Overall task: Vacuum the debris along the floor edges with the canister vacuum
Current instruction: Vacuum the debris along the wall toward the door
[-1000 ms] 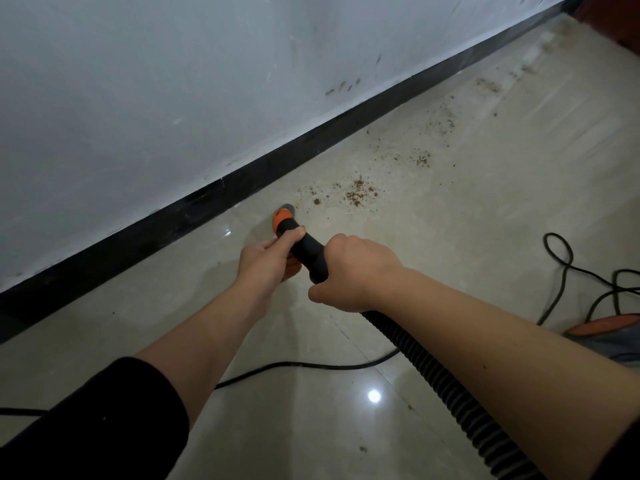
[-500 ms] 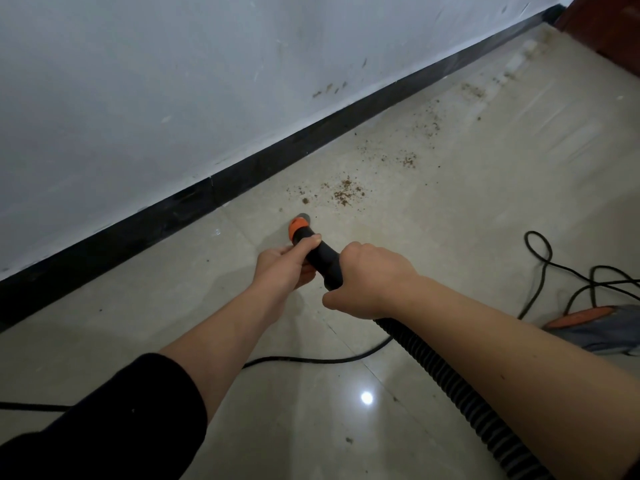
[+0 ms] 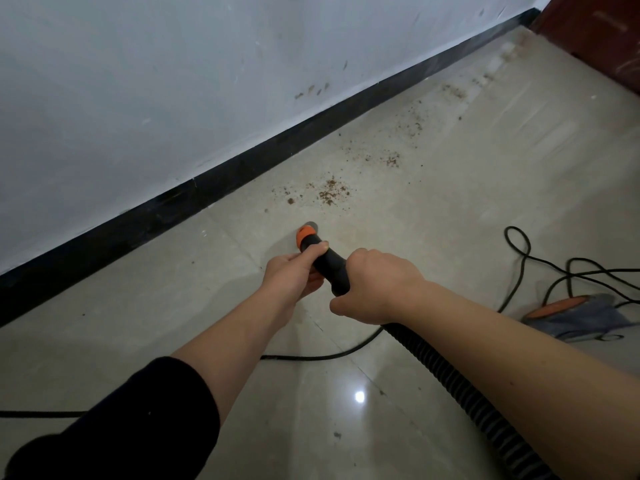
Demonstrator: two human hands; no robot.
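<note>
Edges: black baseboard ran left of nozzle; open tile ahead, power cord looped at right.
Grip: left hand and right hand both wrapped around hose handle.
Debris: just beyond nozzle, near baseboard.
Change: nozzle had moved closer to debris than a second before.

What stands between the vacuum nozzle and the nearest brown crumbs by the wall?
Nothing visible. Only bare floor lies between the nozzle and the nearest crumbs. The black cord lies nearer the person, outside that path.
</note>
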